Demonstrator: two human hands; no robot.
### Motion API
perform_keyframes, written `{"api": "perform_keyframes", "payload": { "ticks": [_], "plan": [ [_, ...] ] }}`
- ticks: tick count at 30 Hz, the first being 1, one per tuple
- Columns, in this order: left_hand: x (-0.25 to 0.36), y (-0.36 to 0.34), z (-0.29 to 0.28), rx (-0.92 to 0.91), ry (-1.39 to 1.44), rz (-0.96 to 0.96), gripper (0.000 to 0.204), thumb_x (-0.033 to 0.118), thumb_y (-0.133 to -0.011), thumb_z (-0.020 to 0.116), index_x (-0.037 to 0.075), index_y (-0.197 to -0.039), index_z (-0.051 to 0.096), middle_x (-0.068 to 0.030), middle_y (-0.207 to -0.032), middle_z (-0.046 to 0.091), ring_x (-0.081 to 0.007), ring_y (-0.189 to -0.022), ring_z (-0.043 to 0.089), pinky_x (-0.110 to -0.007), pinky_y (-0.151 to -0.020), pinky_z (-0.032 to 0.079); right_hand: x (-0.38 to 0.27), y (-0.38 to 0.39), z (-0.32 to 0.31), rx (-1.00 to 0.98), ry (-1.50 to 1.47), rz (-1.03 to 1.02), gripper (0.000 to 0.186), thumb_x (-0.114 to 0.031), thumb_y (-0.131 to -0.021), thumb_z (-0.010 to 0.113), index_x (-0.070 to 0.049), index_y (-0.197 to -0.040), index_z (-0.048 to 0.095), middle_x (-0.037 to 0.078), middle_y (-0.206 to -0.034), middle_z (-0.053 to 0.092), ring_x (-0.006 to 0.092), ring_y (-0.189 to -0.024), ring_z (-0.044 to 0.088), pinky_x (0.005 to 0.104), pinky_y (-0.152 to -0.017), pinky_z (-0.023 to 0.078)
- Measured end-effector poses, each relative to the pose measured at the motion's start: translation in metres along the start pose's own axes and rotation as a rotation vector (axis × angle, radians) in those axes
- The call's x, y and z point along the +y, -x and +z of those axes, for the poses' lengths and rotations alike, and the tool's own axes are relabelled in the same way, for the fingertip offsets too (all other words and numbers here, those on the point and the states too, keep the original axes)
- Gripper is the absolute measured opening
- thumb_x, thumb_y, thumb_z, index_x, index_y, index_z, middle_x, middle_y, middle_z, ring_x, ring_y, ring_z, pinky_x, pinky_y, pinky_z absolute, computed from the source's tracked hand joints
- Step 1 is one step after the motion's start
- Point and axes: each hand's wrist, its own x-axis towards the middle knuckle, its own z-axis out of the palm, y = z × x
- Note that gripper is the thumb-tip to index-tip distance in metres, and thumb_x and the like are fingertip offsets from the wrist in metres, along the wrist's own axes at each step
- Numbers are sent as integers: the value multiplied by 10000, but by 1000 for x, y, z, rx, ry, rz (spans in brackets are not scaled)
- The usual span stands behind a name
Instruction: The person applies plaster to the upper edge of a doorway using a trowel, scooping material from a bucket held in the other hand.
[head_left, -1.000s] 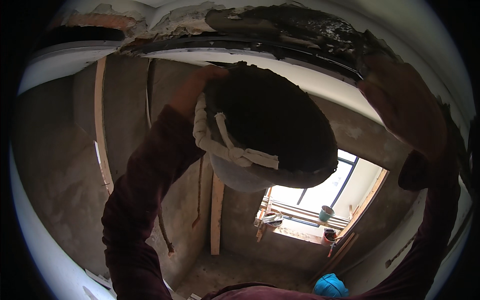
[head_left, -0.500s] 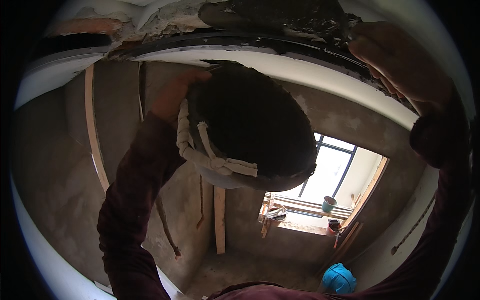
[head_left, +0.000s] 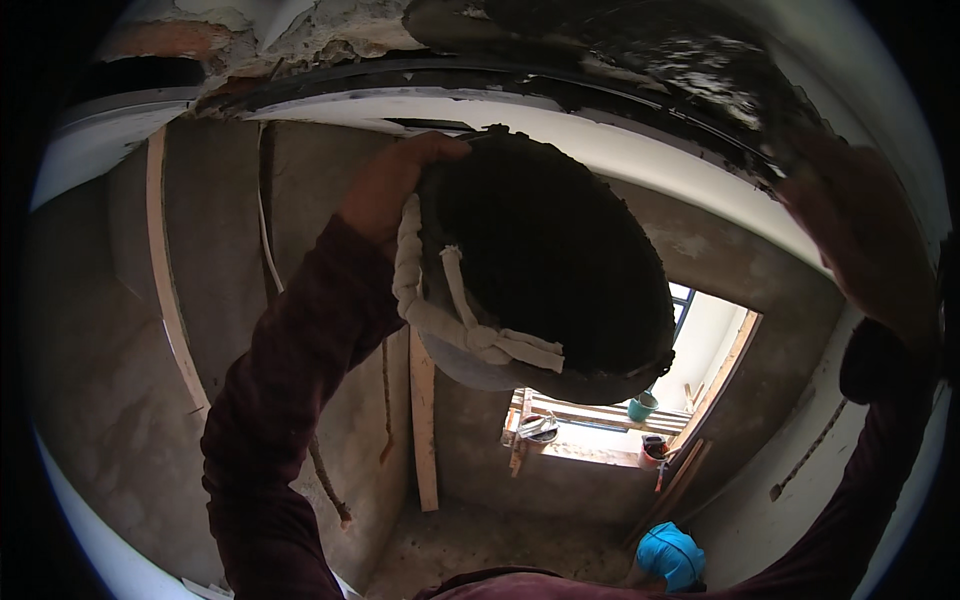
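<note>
My left hand (head_left: 405, 185), fingers closed, grips the rim of a grey bucket (head_left: 465, 368), raised and tilted toward me. Dark mortar (head_left: 545, 260) fills it. A pale twisted cloth handle (head_left: 425, 315), knotted near its lower end, hangs over its side. Up at the right, my right hand (head_left: 860, 220) is smeared by motion below the overhead edge. Its fingers look curled, but what they hold is hidden in the blur. Wet dark mortar (head_left: 560, 35) covers part of the overhead surface to its left, with a shiny blurred streak close to the hand.
A dark strip (head_left: 420, 75) runs along the overhead edge, beside broken masonry (head_left: 345, 30). Below are a window opening (head_left: 705, 345), a green bucket (head_left: 643, 405) and another small bucket (head_left: 653, 452) on its ledge. A blue bundle (head_left: 670, 555) lies low at right. Boards (head_left: 423, 430) lean on walls.
My right hand has moved right and down along the overhead edge, leaving a glossy blurred streak where it was. The bucket in my left hand has shifted right and slightly down.
</note>
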Motion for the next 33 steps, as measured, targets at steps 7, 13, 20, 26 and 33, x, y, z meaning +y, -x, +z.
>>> {"api": "perform_keyframes", "payload": {
  "ticks": [7,13,20,26,33],
  "plan": [
    [2,-2,31,43,413,-133,193,105,-918,480,9,-1025,610,-70,-936,646,-159,-849,619,-268,-790,504,25,-19,-10,-131,392,-341,344,-199,-861,652,-20,-1147,586,151,-993,614,308,-861,569,385,-783,460],
    [11,-1,43,17,466,-166,170,94,-924,493,-14,-983,611,-69,-876,652,-140,-755,625,-256,-693,527,42,-21,-17,-295,-262,438,370,-271,-904,631,-9,-1161,579,98,-898,594,116,-665,548,278,-585,447],
    [-6,-10,45,120,447,-188,149,94,-906,522,-9,-932,626,-72,-843,654,-144,-713,626,-267,-672,534,41,31,-43,-234,-322,565,379,-235,-928,565,6,-1219,541,15,-705,491,66,-515,401,236,-477,336],
    [-4,-4,49,163,467,-257,142,82,-894,526,-13,-927,627,-70,-836,649,-138,-712,617,-268,-667,524,13,25,-35,-168,39,138,386,-170,-909,569,3,-1251,525,71,-770,528,159,-652,493,283,-626,412],
    [-15,10,19,56,368,-186,185,38,-899,491,-20,-1032,606,-98,-977,650,-152,-846,634,-276,-790,525,-36,-55,7,-232,77,22,396,-247,-911,565,-4,-1221,526,184,-885,583,319,-880,541,408,-818,414]
  ]
}}
